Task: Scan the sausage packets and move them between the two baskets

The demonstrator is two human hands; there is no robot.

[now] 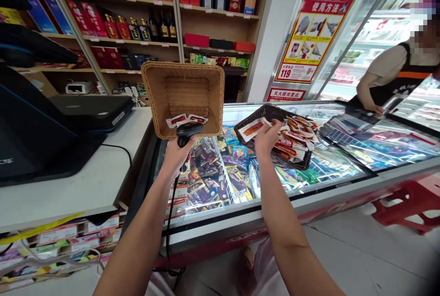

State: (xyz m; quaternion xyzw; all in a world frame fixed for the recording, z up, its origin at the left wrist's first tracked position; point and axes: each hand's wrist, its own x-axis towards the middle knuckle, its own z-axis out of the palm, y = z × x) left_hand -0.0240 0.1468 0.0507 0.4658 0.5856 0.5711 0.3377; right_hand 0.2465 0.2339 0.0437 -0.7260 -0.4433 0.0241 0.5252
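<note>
My left hand [178,153] is wrapped round the handle of a black corded barcode scanner [189,129]. The scanner's head is in front of a tan wicker basket [148,99], which has a few packaged sausages [177,120] at its near side. Pinched in my right hand [268,138] is a flat packaged sausage [253,128] with a pale wrapper. It is over the left part of a dark brown wicker basket [304,165], where several similar sausage packs [292,140] lie heaped. Both baskets are at the glass-topped freezer.
Under the freezer glass [206,213] lie colourful ice-cream packs. A counter [68,158] with a black checkout machine [34,117] stands at left. Bottle shelves [137,35] line the back. Another person [385,71] stands at the far right, near a red stool [409,204]. The scanner cord [168,222] hangs down.
</note>
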